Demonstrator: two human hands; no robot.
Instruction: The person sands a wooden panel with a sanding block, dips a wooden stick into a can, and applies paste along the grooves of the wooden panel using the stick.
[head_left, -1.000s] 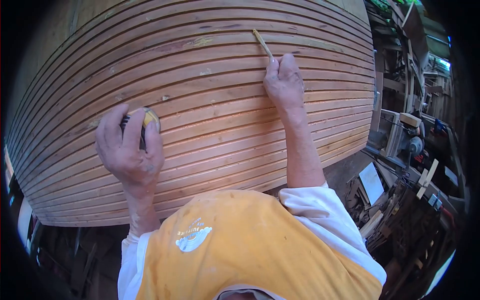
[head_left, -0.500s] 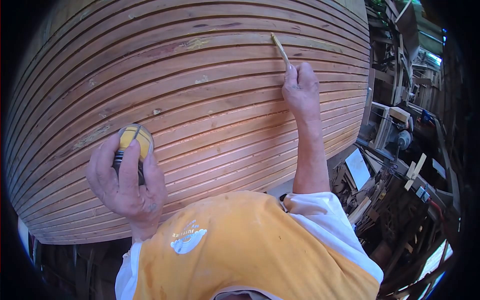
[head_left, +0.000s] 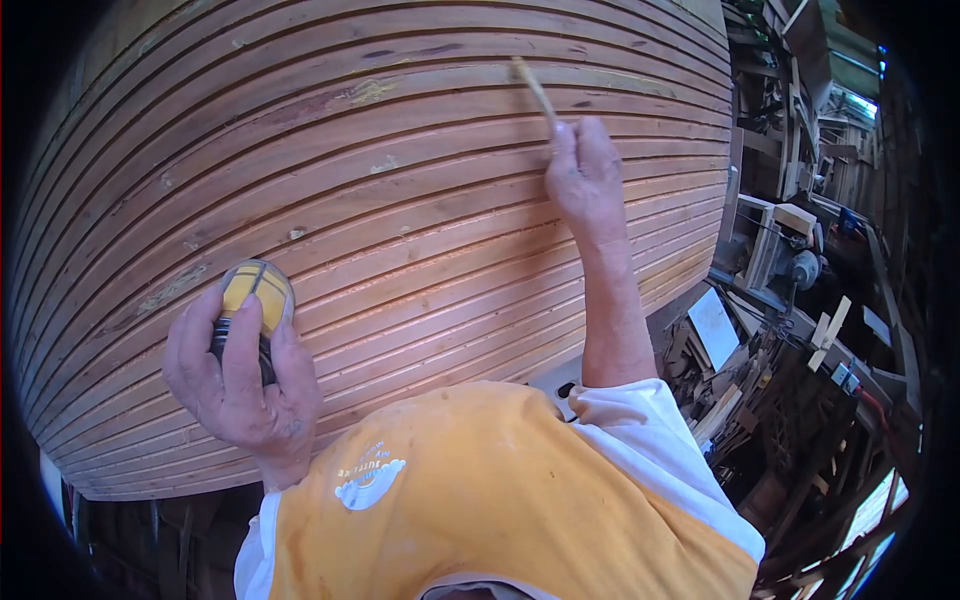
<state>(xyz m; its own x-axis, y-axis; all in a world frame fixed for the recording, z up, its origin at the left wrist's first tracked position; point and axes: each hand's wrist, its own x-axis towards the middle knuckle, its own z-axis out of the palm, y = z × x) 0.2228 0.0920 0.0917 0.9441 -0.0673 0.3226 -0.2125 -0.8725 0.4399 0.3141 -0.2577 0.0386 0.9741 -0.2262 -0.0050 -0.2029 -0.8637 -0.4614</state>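
Observation:
My left hand (head_left: 245, 385) is wrapped round a small rounded cup (head_left: 257, 290), yellow with dark bands and a pale rim; its contents cannot be made out. Between the thumb and fingers of my right hand (head_left: 588, 180) is a thin light wooden stick (head_left: 535, 85), slightly blurred. Its tip points up and left over the upper planks, and I cannot tell whether it touches them. Both hands are in front of a curved wall of long narrow wooden planks (head_left: 440, 205) with dark grooves between them. Pale yellowish smears (head_left: 365, 93) mark some planks.
Right of the planks lie wood scraps (head_left: 715, 415), a pale flat board (head_left: 713, 328) and a grinder-like tool (head_left: 803, 270). Timber pieces (head_left: 795, 130) lean farther back. My yellow shirt (head_left: 480, 480) fills the lower middle.
The right hand and stick have moved left and slightly up along the planks. My left hand with the cup has shifted slightly left and down. The view has tilted a little.

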